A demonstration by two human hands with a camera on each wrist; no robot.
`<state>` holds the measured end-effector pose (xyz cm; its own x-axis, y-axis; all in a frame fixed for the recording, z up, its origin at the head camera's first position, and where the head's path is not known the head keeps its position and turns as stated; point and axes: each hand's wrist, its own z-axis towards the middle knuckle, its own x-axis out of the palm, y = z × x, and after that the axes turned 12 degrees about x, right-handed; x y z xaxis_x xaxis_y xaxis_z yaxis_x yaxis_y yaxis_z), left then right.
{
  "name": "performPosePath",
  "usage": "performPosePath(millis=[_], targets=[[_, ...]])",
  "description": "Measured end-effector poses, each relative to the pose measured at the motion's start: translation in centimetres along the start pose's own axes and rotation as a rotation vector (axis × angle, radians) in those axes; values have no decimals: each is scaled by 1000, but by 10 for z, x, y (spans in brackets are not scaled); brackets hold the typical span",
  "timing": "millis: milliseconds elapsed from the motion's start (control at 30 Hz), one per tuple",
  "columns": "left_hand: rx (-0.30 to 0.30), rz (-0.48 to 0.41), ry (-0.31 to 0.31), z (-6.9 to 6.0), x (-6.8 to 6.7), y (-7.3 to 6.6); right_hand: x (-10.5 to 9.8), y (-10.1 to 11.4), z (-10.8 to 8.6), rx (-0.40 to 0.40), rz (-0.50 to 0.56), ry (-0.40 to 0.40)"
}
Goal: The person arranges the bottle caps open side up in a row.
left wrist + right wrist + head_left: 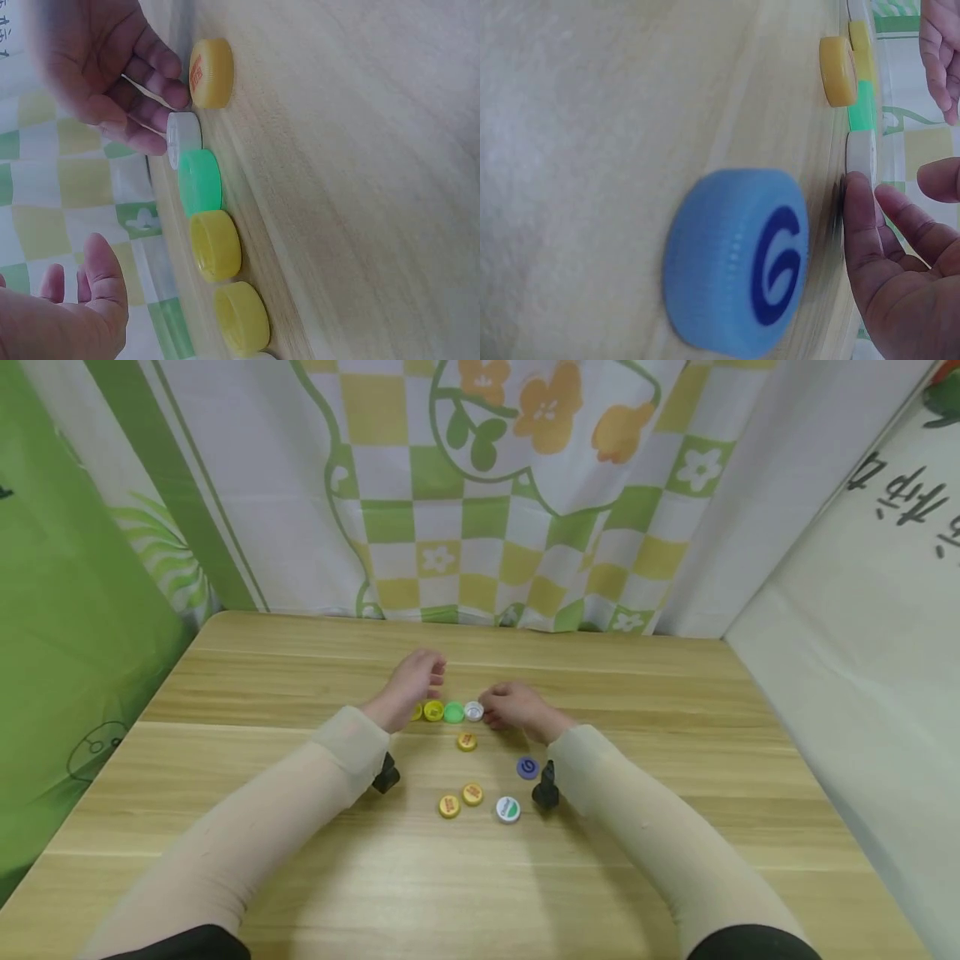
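Observation:
A row of bottle caps lies hollow side up: a yellow cap [433,711], another yellow cap [242,318], a green cap [453,712] and a white cap [473,711] at the right end. My right hand [517,706] touches the white cap's right side with its fingertips; in the right wrist view its thumb is apart from the cap. Over the left part of the row hovers my left hand [414,685], fingers loosely bent and holding nothing. It hides the row's left end in the head view. An orange-yellow cap [467,742] lies just in front of the row.
Nearer to me lie a blue cap [527,767] marked with a dark symbol, two orange-yellow caps [449,807] with red print and a white cap with a green mark [507,810]. The wooden table [660,877] ends at a checkered curtain [517,560].

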<state>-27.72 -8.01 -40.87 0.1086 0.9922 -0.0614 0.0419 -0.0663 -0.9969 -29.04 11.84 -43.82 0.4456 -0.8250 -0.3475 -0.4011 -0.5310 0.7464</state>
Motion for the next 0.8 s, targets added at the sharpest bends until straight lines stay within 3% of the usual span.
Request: performPosePath(millis=[533, 633, 800], targets=[[-8, 64, 64, -8, 1, 4, 0, 1, -4, 5, 43, 28], [-24, 101, 122, -11, 1, 6, 1, 1, -3, -11, 11, 32], [-42, 155, 280, -14, 4, 13, 2, 1, 1, -33, -34, 42]])
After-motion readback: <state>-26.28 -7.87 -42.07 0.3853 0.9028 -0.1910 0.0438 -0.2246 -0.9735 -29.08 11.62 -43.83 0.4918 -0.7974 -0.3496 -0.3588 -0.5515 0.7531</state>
